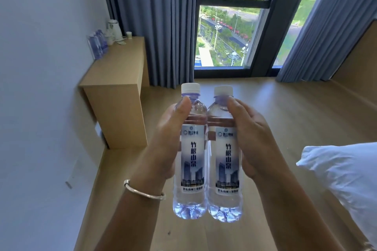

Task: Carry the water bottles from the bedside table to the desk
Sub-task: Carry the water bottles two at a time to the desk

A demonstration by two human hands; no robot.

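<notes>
The left hand (163, 140) is gripping the left bottle (191, 149), thumb lying along its shoulder; the right hand (251, 138) is gripping the right bottle (225, 153) likewise. Both bottles are being held upright, capped, sides touching, in the air above the floor (285, 108). The desk (120, 71), standing well apart against the left wall, is already bearing more bottles (98, 45) and a kettle (114, 28). Good practice, by judgement: keeping both upright and pressed together, then setting them down beside those already there.
</notes>
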